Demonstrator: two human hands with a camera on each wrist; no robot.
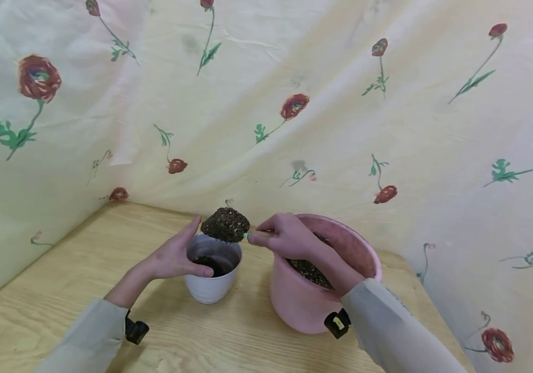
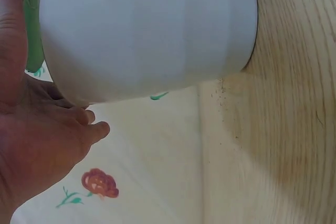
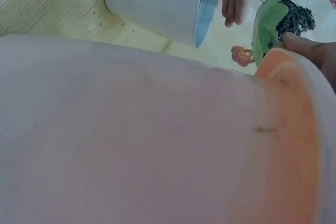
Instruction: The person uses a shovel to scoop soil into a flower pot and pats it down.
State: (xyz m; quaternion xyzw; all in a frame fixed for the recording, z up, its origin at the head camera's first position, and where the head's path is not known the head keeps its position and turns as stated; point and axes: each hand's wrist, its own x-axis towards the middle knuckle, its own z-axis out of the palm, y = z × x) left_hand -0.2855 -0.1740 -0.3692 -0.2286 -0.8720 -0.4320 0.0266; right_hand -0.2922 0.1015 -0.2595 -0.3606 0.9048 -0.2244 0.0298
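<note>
Scoop point(image 3: 266, 24) heaped with dark soil point(image 1: 225, 224), raised above the white pot

The right hand point(image 1: 287, 235) grips the scoop's handle, thumb and fingers closed around it, so the loaded blade lies just left of the fingertips and above the pot's mouth. The left hand point(image 1: 173, 256) is spread wide at the left side of the white pot point(image 1: 210, 290), its thumb toward the near rim and its fingers toward the far side; whether they touch the rim I cannot tell. To the right, on the wooden table point(image 1: 192, 342), stands a large pink tub point(image 1: 301, 311), with the right forearm passing over it.

Only the head view looks into both containers: soil lies in the tub and some lower down in the pot. It gives just a sliver of the scoop's green, while the right wrist view bares much of the blade. The left wrist view shows dark specks point(image 2: 223, 90) on the table beside the pot's base.
</note>
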